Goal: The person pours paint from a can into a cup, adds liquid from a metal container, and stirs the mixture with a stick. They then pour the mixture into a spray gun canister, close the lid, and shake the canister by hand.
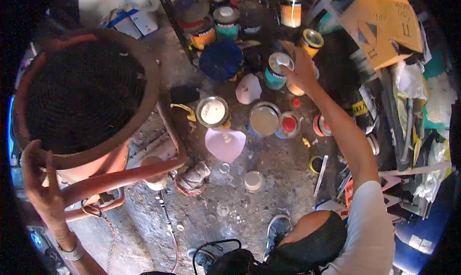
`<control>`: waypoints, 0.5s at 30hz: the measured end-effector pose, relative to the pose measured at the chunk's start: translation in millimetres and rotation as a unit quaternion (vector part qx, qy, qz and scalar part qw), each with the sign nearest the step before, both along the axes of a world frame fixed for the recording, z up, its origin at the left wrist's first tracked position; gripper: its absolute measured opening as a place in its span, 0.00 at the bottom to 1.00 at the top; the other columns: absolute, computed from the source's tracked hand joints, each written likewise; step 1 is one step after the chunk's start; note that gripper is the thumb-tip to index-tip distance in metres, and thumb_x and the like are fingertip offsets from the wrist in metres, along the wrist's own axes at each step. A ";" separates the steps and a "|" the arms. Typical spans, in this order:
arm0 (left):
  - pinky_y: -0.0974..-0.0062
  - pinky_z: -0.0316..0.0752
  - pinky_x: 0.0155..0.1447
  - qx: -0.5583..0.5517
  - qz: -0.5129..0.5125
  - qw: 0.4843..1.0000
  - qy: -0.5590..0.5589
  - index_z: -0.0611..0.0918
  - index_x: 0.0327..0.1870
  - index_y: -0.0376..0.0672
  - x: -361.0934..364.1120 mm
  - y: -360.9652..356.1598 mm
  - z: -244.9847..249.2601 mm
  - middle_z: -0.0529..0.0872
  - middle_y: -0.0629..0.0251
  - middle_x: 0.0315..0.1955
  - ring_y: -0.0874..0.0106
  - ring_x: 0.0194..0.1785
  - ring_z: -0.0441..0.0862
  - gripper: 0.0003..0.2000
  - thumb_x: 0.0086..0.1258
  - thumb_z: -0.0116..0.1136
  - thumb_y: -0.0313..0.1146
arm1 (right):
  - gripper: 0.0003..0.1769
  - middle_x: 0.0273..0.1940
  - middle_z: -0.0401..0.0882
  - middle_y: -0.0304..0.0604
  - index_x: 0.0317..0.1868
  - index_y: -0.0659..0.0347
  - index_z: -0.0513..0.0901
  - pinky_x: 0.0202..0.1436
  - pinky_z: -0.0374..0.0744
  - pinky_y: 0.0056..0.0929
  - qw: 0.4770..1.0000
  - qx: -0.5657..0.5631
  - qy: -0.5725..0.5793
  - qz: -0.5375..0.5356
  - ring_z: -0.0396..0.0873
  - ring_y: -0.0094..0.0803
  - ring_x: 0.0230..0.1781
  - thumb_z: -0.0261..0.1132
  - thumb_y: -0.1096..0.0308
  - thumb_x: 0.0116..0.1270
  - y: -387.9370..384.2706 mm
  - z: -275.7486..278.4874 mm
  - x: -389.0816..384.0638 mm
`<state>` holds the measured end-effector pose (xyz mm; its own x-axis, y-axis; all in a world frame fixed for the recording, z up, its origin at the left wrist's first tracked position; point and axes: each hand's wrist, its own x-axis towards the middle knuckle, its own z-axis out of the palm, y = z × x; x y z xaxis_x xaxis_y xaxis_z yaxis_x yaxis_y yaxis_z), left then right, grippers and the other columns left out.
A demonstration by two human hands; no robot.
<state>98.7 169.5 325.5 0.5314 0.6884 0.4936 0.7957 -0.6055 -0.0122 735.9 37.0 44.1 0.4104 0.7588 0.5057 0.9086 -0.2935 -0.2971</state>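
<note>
My right hand reaches to the far side of the floor, its thumb and fingers closed at the top of a teal-labelled can with a pale cap. Close beside that hand is an orange-and-cream can, partly covered by it. A yellow can stands just beyond. At the left, my left hand has its fingers stretched against the rim of a large round drum-like object with a dark ridged top. A reddish bent tube frame runs around it. Nothing is visibly held in the left hand.
An open tin, a white-topped tin and a red-capped can stand mid-floor. A pale paper piece and a small cup lie nearer. A spray gun trails a hose. Cardboard leans at right.
</note>
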 end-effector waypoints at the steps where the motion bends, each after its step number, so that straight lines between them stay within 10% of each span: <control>1: 0.68 0.76 0.63 -0.020 0.023 0.999 -0.044 0.78 0.64 0.37 11.3 -5.8 -2.0 0.83 0.57 0.57 0.67 0.56 0.82 0.18 0.75 0.61 0.27 | 0.41 0.59 0.74 0.60 0.65 0.67 0.70 0.63 0.72 0.53 1.000 0.008 -0.026 0.007 0.72 0.59 0.61 0.75 0.58 0.55 8.1 7.2 1.4; 5: 0.63 0.74 0.51 0.072 -0.004 0.997 0.036 0.81 0.53 0.37 52.9 -23.4 10.3 0.80 0.59 0.32 0.61 0.37 0.79 0.14 0.66 0.65 0.26 | 0.43 0.60 0.73 0.62 0.67 0.71 0.67 0.66 0.70 0.54 0.994 0.045 -0.067 0.076 0.71 0.60 0.63 0.74 0.53 0.58 62.0 73.8 -12.3; 15: 0.59 0.74 0.46 0.071 0.008 0.997 0.042 0.80 0.50 0.42 68.7 -31.8 21.6 0.79 0.60 0.37 0.58 0.42 0.77 0.15 0.65 0.67 0.36 | 0.46 0.59 0.76 0.62 0.67 0.69 0.69 0.63 0.76 0.52 0.996 0.047 -0.051 0.064 0.77 0.57 0.59 0.75 0.49 0.55 184.9 172.0 -47.8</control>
<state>167.3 137.7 347.1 0.5645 0.6238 0.5406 0.7981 -0.5796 -0.1645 688.1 221.9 216.2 0.2555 0.7497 0.6105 0.9639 -0.1483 -0.2213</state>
